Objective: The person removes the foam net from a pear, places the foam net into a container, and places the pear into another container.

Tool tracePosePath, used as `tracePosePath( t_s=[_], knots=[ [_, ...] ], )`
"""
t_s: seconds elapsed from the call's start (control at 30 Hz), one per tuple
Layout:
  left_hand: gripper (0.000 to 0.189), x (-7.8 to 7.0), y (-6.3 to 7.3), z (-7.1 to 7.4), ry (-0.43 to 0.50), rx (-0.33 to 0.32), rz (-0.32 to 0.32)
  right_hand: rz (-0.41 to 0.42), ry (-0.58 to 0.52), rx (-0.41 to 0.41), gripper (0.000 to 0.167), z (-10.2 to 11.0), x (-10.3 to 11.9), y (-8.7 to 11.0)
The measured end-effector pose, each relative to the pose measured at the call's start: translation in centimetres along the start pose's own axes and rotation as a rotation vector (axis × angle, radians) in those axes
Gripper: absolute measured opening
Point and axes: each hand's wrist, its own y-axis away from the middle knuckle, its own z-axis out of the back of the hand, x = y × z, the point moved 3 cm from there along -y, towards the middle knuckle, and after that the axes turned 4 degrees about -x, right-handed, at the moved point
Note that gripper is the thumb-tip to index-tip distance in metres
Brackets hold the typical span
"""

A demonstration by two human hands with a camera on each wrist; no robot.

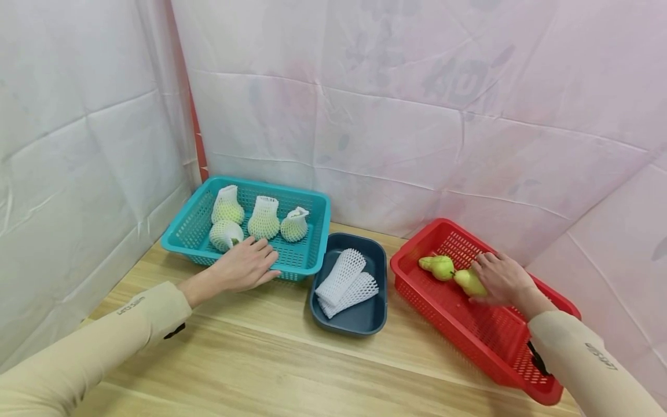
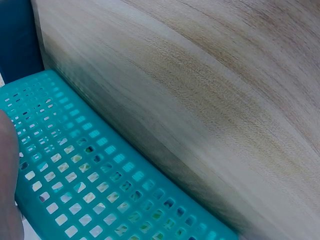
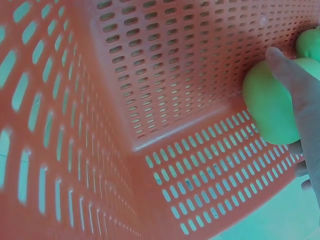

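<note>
In the red basket (image 1: 443, 327) my right hand (image 1: 502, 282) holds a yellow-green pear (image 1: 467, 282), its thumb on one side and fingers round the other. The right wrist view shows the same pear (image 3: 267, 107) under the thumb, close to the basket's slotted wall. A second bare pear (image 1: 439, 267) lies right beside it. My left hand (image 1: 244, 266) rests at the near rim of the teal basket (image 1: 319, 255), fingers loosely stretched over the edge. Just beyond those fingertips sits a pear in a white foam net (image 1: 226, 234), among several netted pears in that basket.
Between the baskets stands a dark blue tray (image 1: 372, 318) with white foam net sleeves (image 1: 344, 275) lying overlapped in it. All three containers stand on a wood-grain table (image 1: 292, 370). Pale cloth (image 1: 385, 133) hangs behind and at both sides.
</note>
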Motion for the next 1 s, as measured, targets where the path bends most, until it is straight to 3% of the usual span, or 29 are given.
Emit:
tracePosePath(
  t_s=[0.4,0.6,1.0],
  knots=[
    [0.041,-0.1,0.0,0.0,0.001,-0.008,0.004,-0.063,-0.065,-0.092,0.084,2.1,-1.1,0.2],
    [0.042,-0.1,0.0,0.0,-0.008,-0.008,0.002,-0.088,-0.083,-0.185,0.081,4.0,-1.6,0.2],
    [0.041,-0.1,0.0,0.1,-0.005,-0.002,0.006,-0.109,-0.121,-0.317,0.073,8.1,-0.1,-0.6]
  ],
)
